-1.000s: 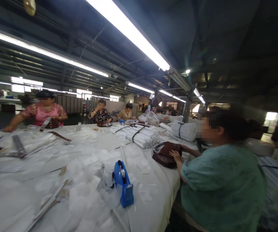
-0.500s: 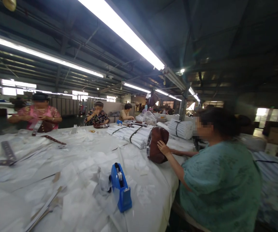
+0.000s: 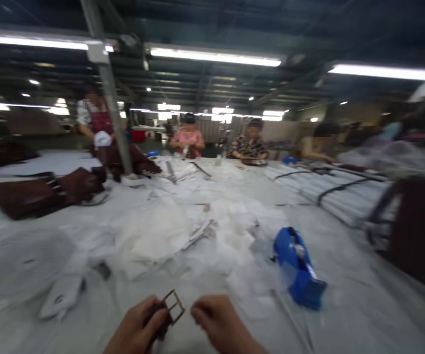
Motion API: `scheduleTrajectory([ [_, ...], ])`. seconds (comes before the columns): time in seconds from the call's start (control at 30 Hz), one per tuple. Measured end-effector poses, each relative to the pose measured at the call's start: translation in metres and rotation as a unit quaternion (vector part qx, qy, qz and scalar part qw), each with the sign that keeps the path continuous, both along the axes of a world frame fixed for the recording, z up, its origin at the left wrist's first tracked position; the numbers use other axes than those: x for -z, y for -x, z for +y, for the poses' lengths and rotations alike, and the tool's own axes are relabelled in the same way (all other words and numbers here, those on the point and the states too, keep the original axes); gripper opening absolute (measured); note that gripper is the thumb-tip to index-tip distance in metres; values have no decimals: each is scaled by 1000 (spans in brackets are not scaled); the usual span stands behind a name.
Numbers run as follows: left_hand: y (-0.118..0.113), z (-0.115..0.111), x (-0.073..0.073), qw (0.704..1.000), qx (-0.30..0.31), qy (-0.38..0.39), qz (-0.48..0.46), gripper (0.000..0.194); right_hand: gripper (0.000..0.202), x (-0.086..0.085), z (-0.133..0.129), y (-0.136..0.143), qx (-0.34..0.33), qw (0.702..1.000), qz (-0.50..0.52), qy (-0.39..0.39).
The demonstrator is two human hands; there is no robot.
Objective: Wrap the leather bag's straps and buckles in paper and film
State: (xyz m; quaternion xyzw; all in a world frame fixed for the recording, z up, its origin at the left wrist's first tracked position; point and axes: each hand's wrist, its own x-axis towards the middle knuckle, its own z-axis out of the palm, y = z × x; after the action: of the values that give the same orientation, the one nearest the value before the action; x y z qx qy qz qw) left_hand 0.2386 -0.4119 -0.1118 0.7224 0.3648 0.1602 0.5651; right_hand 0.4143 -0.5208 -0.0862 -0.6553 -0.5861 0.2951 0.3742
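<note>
One grip, the left hand (image 3: pixel 141 323), is clamped on a buckle (image 3: pixel 174 305); just right of it the right hand (image 3: pixel 218 317) curls, contents unclear. Beyond the grip, white sheets (image 3: pixel 155 231) litter the tabletop (image 3: pixel 349 314), co-workers (image 3: pixel 188 137) behind, strip lights (image 3: pixel 216 56) above.

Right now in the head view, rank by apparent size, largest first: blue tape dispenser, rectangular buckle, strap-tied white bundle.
1. Strap-tied white bundle
2. Blue tape dispenser
3. Rectangular buckle
Apparent size only; distances differ.

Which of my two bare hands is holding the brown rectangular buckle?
Your left hand: the brown rectangular buckle juts out from its grip. Your right hand, curled across a gap, isn't touching it.
</note>
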Motion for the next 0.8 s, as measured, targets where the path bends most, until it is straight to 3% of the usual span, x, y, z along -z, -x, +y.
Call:
scheduleTrajectory([
  [0.07,6,16,8,995,-7,88,-55,44,29,4,38,-20,51,998,-32,-4],
  [0.17,1,35,22,973,-43,181,-139,44,26,5,91,-34,48,998,-38,-20],
  [0.37,6,49,42,924,-95,274,-250,45,26,25,184,-16,32,991,-126,13],
  [0.57,36,62,34,883,-161,309,-315,55,27,64,259,17,97,976,-178,77],
  [0.7,54,67,22,865,-180,314,-347,40,22,83,286,26,100,973,-183,99],
  [0.8,62,71,14,848,-203,314,-376,33,25,91,295,14,118,975,-166,89],
])
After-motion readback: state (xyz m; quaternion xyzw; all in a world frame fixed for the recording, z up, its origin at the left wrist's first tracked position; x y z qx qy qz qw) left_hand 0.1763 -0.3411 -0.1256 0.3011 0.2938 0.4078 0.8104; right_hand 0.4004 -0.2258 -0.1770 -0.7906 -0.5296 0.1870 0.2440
